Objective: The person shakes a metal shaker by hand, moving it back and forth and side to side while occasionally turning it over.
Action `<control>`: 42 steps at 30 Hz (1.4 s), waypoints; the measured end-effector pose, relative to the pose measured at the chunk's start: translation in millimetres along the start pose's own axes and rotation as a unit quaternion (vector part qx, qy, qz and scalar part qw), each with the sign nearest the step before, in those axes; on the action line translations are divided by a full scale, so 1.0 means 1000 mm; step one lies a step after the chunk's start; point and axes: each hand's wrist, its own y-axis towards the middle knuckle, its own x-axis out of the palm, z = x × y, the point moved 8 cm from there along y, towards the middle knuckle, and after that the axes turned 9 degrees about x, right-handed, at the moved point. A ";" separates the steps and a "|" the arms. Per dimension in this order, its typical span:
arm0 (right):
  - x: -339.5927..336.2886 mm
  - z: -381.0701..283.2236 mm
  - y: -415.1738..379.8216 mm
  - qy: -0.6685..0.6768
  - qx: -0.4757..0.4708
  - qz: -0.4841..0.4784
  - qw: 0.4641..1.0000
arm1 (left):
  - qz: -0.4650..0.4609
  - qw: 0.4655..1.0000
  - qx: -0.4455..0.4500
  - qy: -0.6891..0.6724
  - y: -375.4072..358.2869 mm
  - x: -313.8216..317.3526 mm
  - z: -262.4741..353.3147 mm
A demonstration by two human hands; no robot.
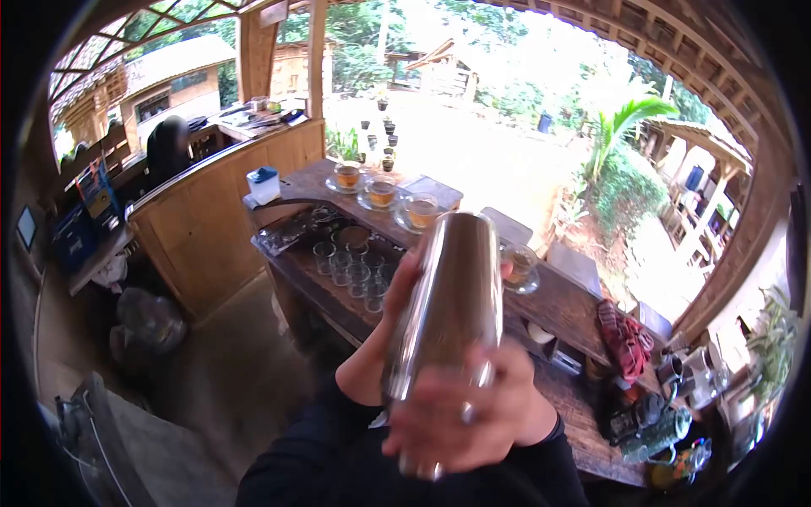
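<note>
A shiny metal cocktail shaker [460, 296] is held up in front of me at a tilt, its broad flat end pointing up and away. My left hand [397, 296] grips it from the left and behind, with a fingertip showing past its right side. Around the lower, narrower end, my right hand [460, 406] is closed, slightly smeared by motion. Beyond the shaker, glass cups of amber drink on saucers, one of them a cup [381, 195], stand along the wooden counter [338, 308]. Part of that row is hidden behind the shaker.
Several clear glasses [341, 269] stand on the counter's lower level. A lidded plastic tub [263, 185] sits at its left end. To the right are a red cloth [625, 338] and glass jugs [667, 431]. A person [166, 148] is behind the wooden partition [211, 220].
</note>
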 end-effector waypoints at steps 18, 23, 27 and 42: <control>0.114 0.060 -0.074 0.029 0.469 -0.360 0.806 | 0.143 0.974 0.170 0.038 -0.059 -0.086 0.159; 0.127 0.006 -0.040 0.096 0.286 -0.435 0.848 | 0.080 0.977 -0.021 -0.195 -0.058 0.002 0.134; 0.114 0.008 -0.062 0.053 0.442 -0.400 0.801 | 0.058 0.994 0.063 0.071 -0.062 0.006 0.150; 0.127 0.027 -0.097 0.062 0.510 -0.332 0.791 | 0.120 0.959 0.234 -0.104 -0.083 -0.076 0.177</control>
